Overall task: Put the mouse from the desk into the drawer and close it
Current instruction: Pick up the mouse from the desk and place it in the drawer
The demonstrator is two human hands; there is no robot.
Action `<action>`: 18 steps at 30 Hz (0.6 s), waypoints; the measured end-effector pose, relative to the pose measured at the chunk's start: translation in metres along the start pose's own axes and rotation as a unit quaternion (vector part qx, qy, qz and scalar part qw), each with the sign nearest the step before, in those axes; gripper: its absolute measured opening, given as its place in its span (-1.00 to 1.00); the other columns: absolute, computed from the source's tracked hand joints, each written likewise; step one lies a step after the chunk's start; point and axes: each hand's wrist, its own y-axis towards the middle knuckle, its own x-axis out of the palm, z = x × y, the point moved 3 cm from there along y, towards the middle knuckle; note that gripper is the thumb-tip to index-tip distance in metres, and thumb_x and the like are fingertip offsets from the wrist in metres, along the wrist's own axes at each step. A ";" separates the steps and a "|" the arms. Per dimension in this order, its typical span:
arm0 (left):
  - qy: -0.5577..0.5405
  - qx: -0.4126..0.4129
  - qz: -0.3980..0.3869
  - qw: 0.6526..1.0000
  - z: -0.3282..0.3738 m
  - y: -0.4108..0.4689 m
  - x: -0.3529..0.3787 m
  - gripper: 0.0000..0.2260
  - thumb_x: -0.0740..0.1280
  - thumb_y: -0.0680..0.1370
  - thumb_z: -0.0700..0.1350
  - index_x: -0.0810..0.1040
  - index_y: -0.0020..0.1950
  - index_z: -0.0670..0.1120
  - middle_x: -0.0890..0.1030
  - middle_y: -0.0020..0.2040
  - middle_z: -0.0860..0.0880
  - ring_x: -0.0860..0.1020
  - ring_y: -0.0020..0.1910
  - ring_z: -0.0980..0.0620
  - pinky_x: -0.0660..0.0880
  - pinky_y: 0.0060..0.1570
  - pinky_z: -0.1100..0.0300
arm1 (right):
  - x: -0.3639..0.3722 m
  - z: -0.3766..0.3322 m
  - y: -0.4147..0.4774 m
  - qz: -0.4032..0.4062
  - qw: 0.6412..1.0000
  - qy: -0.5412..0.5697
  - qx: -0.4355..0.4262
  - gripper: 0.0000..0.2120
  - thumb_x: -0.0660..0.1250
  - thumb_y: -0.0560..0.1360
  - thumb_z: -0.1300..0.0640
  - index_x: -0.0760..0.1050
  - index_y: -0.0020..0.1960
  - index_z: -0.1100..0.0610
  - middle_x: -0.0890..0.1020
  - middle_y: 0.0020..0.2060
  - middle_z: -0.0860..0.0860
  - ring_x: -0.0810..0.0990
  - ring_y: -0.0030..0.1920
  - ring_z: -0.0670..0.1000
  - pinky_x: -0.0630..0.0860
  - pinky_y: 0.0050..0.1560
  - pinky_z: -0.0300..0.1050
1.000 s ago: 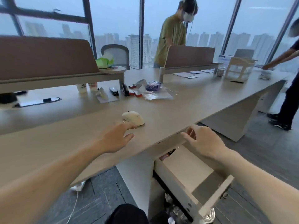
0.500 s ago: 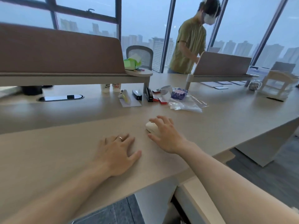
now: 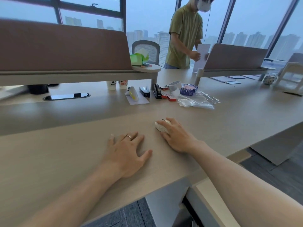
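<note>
While the drawer [image 3: 211,203] hangs open under the counter's [image 3: 65,153] near edge:
Right hand [image 3: 177,136]: cupped over the mouse [image 3: 161,126], gripping it.
Left hand [image 3: 126,153]: flat, empty.

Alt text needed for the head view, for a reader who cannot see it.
A person's right hand covers a white mouse on a pale desk, while the left hand lies flat beside it. A drawer stands open below the desk edge.

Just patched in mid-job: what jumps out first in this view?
The right hand draped over the white mouse at mid-desk, its grip closing around it. Beside it, the left hand lies flat on the desk. The open drawer shows at the bottom right, under the right forearm.
</note>
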 end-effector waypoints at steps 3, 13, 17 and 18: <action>-0.012 0.001 -0.002 1.000 0.000 -0.001 -0.002 -0.32 -0.03 0.46 0.46 0.23 0.51 0.20 0.25 0.55 0.11 0.21 0.51 0.04 -0.07 0.49 -0.22 | -0.006 0.003 -0.013 0.005 1.000 0.027 -0.003 -0.53 0.20 0.59 0.02 0.32 0.49 -0.09 0.34 0.46 0.15 0.35 0.44 0.22 0.26 0.47 0.07; 0.003 0.046 -0.027 0.999 0.022 -0.003 -0.006 -0.41 0.12 0.50 0.36 0.31 0.46 0.12 0.34 0.52 -0.03 0.30 0.45 -0.12 0.18 0.42 -0.17 | -0.084 0.079 -0.152 0.080 0.994 -0.012 0.074 -0.54 0.25 0.57 0.09 0.37 0.47 -0.04 0.40 0.41 0.12 0.37 0.44 0.14 0.25 0.44 -0.03; -0.036 0.146 -0.022 0.988 0.090 -0.022 0.006 -0.40 0.21 0.48 0.28 0.32 0.47 0.08 0.36 0.50 -0.02 0.32 0.44 -0.10 0.25 0.40 -0.10 | -0.105 0.108 -0.216 0.092 0.987 -0.032 0.130 -0.54 0.22 0.57 0.04 0.34 0.47 -0.09 0.40 0.40 0.10 0.39 0.41 0.15 0.30 0.45 0.08; -0.046 0.176 -0.026 0.983 0.109 -0.029 0.010 -0.40 0.21 0.48 0.28 0.32 0.48 0.07 0.36 0.50 -0.02 0.32 0.43 -0.09 0.27 0.39 -0.10 | -0.109 0.112 -0.231 0.094 0.985 -0.038 0.143 -0.54 0.22 0.58 0.05 0.34 0.48 -0.07 0.39 0.41 0.11 0.38 0.41 0.15 0.31 0.44 0.06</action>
